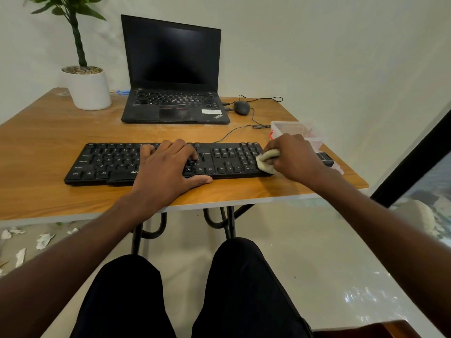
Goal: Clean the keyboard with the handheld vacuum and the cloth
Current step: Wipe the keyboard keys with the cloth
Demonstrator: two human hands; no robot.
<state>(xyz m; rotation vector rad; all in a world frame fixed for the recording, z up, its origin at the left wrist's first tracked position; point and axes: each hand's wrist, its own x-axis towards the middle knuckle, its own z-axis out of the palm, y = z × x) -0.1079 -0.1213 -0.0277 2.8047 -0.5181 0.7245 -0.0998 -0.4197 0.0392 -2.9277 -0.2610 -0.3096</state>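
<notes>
A black keyboard (112,162) lies across the front of the wooden table (48,132). My left hand (166,167) rests flat on the middle keys, fingers spread and thumb along the front edge. At the keyboard's right end my right hand (292,157) grips a bunched cream cloth (266,162) and holds it against the number pad. A black object (325,158), possibly the handheld vacuum, pokes out on the table behind my right hand, mostly hidden.
An open black laptop (173,76) stands behind the keyboard, with a mouse (242,107) and its cable to the right. A clear plastic box (295,129) sits at the right edge. A potted plant (87,89) stands back left. Paper scraps litter the floor at left.
</notes>
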